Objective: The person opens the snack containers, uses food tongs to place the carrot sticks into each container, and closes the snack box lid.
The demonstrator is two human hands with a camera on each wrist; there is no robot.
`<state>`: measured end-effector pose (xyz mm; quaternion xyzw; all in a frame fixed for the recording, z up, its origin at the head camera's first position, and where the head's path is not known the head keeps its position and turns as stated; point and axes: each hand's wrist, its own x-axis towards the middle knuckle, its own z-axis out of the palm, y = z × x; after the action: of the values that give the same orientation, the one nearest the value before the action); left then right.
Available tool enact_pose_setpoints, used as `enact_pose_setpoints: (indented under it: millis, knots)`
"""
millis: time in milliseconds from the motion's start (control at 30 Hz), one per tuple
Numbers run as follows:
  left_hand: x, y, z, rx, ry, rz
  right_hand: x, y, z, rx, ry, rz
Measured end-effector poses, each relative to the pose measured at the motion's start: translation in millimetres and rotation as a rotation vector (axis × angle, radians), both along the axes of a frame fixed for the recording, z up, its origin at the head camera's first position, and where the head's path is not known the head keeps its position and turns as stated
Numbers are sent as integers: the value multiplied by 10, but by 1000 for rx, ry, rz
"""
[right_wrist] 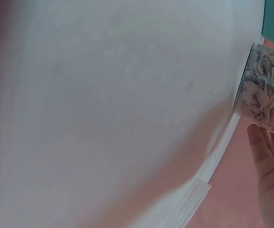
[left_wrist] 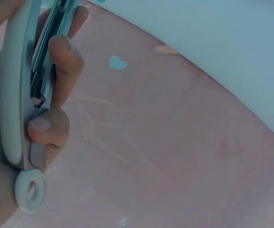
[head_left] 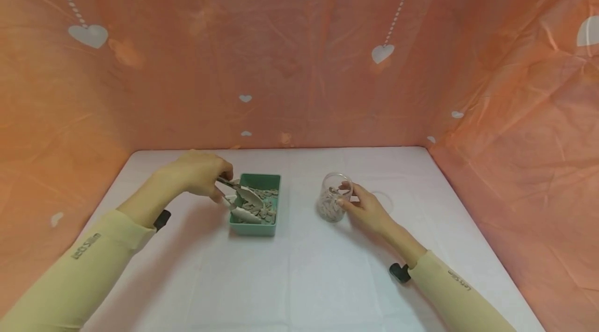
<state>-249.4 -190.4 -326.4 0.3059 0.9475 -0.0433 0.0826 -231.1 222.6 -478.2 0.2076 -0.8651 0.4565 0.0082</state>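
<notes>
My left hand [head_left: 198,173] grips a pair of metal tongs [head_left: 251,198], whose spread tips reach into a green rectangular tray [head_left: 255,230]. Flat grey-brown pieces [head_left: 268,211] lie in that tray, around the tips. In the left wrist view, fingers curl about the pale-sided tongs handle [left_wrist: 14,90], which ends in a white ring [left_wrist: 23,202]. To the tray's right, my right hand [head_left: 372,211] holds a clear round jar [head_left: 331,207] at its side, thumb in front. Similar pieces fill much of the jar, as the right wrist view shows; its top is uncovered.
A clear round lid [head_left: 392,202] lies flat on the white-covered table [head_left: 299,280], just behind my right hand. Orange sheeting [head_left: 281,72] with white hearts stands along the back and both sides of the table.
</notes>
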Motion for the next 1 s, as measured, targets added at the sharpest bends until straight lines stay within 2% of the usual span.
enact_pose_setpoints:
  millis: [500, 567, 733, 1000]
  knots:
    - [25, 13, -12, 13, 33, -57, -13, 3, -14, 6, 2, 3]
    - [29, 7, -4, 20, 29, -54, -12, 1, -7, 8, 1, 2]
    - [48, -18, 58, 52, 3, 0, -9, 1, -3, 13, -18, -5]
    - [34, -61, 156, 117, 49, 28, -7, 8, 1, 13, -34, -13]
